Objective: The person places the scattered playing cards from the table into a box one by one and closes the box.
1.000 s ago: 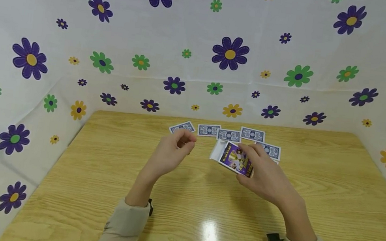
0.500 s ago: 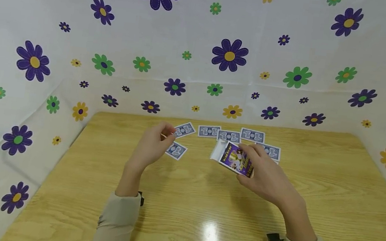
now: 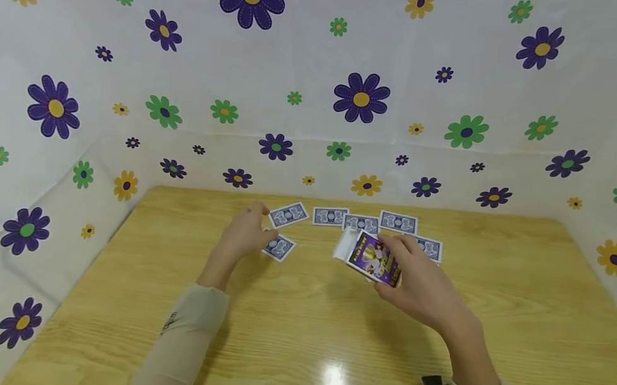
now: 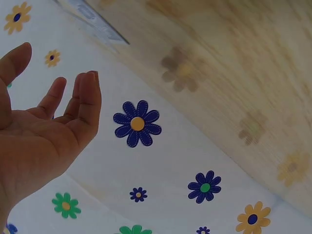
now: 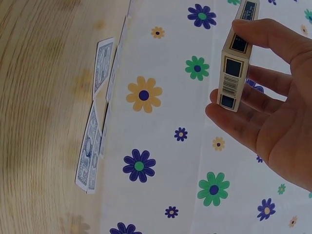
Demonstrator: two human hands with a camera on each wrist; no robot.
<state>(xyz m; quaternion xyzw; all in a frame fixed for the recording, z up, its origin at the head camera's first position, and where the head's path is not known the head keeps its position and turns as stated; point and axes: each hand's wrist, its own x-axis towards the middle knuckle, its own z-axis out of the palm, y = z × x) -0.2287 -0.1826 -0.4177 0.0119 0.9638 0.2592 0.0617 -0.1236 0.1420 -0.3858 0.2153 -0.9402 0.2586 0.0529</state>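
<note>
My left hand (image 3: 242, 231) hovers at the left end of the playing cards, fingers loosely bent. The left wrist view shows nothing between its fingers (image 4: 87, 97). By its thumb lies a face-down card (image 3: 280, 249), partly covered in the head view. Just behind is another, tilted card (image 3: 288, 216). My right hand (image 3: 426, 285) holds a purple card box (image 3: 375, 258) by its edges, the white flap hanging out to the left. From the right wrist view, the box's barcode end (image 5: 231, 83) shows between thumb and fingers. Whether cards are inside is hidden.
More blue-backed cards lie face down along the back of the wooden table (image 3: 293, 330): one card (image 3: 330, 216) left of centre, another (image 3: 399, 222) further right, and one (image 3: 430, 249) partly behind the right hand. A flower-printed cloth (image 3: 295, 57) hangs behind and at both sides.
My left hand has moved left, its fingers loosening. The near-left card, not visible one second ago, now shows on the table. The right hand and box stay nearly in place; the head view has tilted slightly.
</note>
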